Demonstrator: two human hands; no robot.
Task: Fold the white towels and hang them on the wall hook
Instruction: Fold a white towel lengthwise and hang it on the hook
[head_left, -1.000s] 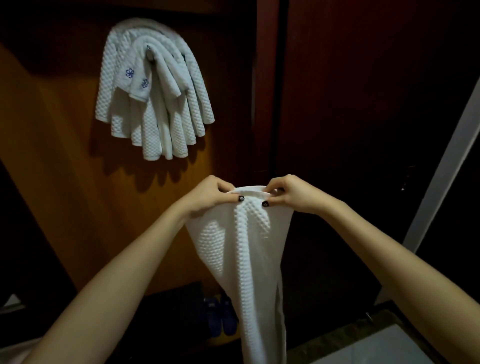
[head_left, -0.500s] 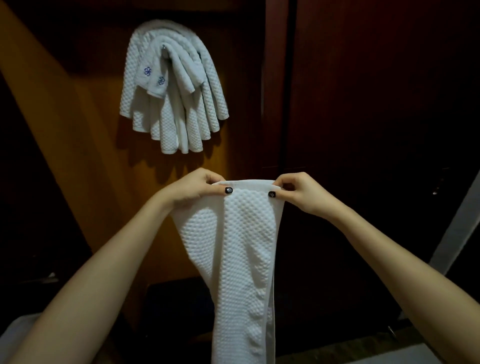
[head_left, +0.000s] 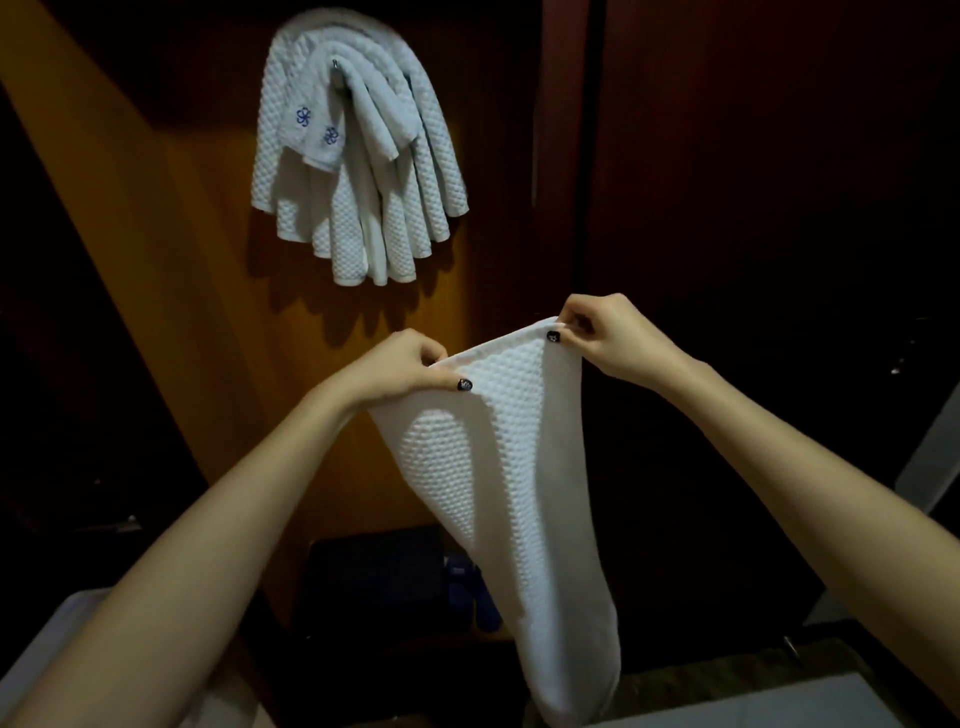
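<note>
A white waffle-textured towel (head_left: 514, 467) hangs lengthwise in front of me, its top edge stretched between both hands. My left hand (head_left: 400, 369) pinches the left corner of that edge. My right hand (head_left: 608, 332) pinches the right corner, held a little higher. On the orange wood wall above, several white towels (head_left: 358, 156) drape in a bunch over a small metal wall hook (head_left: 336, 65); one bears blue flower marks.
A dark red wooden door (head_left: 753, 208) fills the right side. Blue slippers (head_left: 467, 597) sit on a dark mat at the floor below the towel. A pale surface (head_left: 727, 701) lies at the bottom right and a light edge (head_left: 36, 649) at the bottom left.
My hands have moved apart, spreading the towel's top edge wider, and the right hand has risen. The view has shifted so the hung towels sit more to the right.
</note>
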